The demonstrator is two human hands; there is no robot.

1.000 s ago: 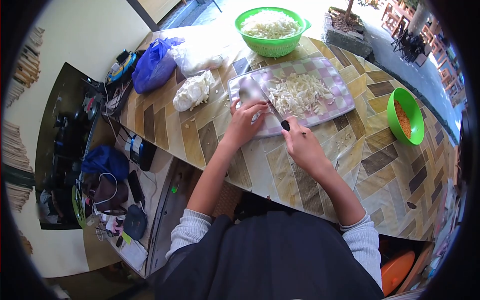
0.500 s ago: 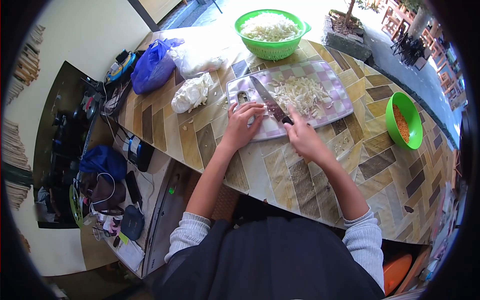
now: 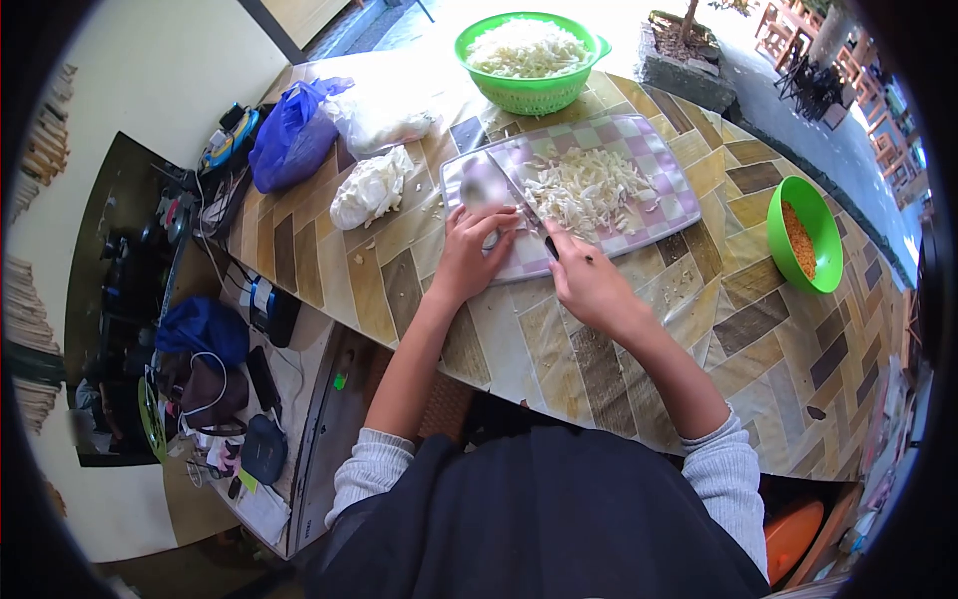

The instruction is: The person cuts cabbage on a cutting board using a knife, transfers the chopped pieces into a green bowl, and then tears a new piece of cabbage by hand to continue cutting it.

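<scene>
My right hand point(image 3: 589, 283) is closed round the black handle of a kitchen knife point(image 3: 520, 203). The blade points up and left across the cutting board point(image 3: 654, 212), a pink and white checked one. Close to the blade's left side, my left hand point(image 3: 473, 250) rests on the board with its fingers bent and thumb tucked in. A small pale patch shows between thumb and fingers, too hidden to name. Right of the knife lies a heap of shredded cabbage point(image 3: 589, 190). The board's handle hole near my left fingers looks blurred.
A green colander point(image 3: 529, 95) heaped with white shreds stands behind the board. A green bowl point(image 3: 821, 245) with orange contents tilts at the right. On the left are a crumpled white bundle point(image 3: 371, 190), a clear bag point(image 3: 384, 125) and a blue plastic bag point(image 3: 292, 140).
The knife and my right hand have shifted slightly left, bringing the blade closer to my left fingers. The whole view has moved a little.
</scene>
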